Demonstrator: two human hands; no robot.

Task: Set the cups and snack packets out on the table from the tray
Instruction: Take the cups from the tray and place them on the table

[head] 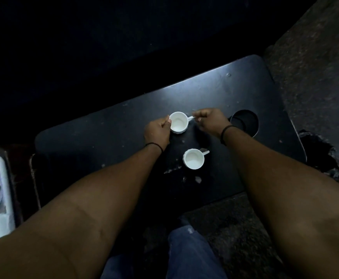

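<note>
A dark bench (104, 141) carries two white cups. Both hands grip the far cup (178, 122): left hand (158, 132) its side, right hand (210, 120) its handle. Near cup (193, 159) stands just behind; a withdrawing wrist might topple it.

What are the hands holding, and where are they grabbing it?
The far white ceramic cup on the black table: the right hand pinches its handle, and the left hand steadies its side.

far cup (178, 123): upright on table (104, 129)
left hand (158, 131): grips its side
right hand (209, 120): pinches its handle
near cup (193, 159): upright, apart
tray (1, 188): left edge
</note>
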